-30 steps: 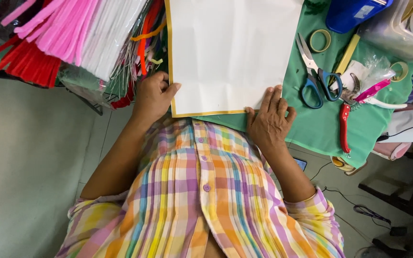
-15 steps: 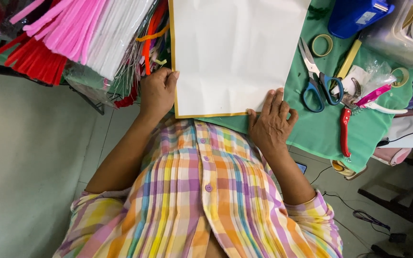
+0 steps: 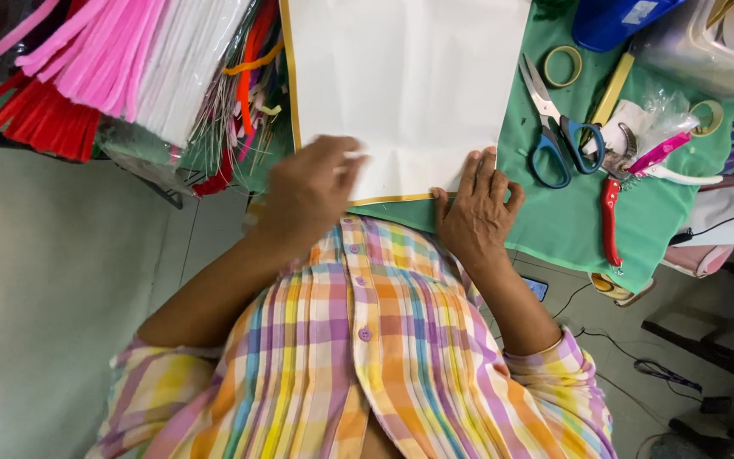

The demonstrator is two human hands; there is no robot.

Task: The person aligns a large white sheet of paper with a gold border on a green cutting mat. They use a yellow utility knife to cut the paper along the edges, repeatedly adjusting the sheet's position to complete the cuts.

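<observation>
My right hand [image 3: 479, 211] presses flat, fingers spread, on the white sheet [image 3: 405, 85]; my left hand [image 3: 307, 194] (blurred) rests there, grip unclear.

A craft workspace: bundled pipe cleaners [image 3: 104, 68], scissors [image 3: 554, 127], tape rolls [image 3: 564, 65] on green cloth [image 3: 664, 221].

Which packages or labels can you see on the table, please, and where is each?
Clear bags of pipe cleaners: top left, with pink, white and red bundles inside.
Blue container: top right, with a pale label on it.
Clear plastic wrapper: right, crumpled beside the scissors.
No screens on the table.
</observation>
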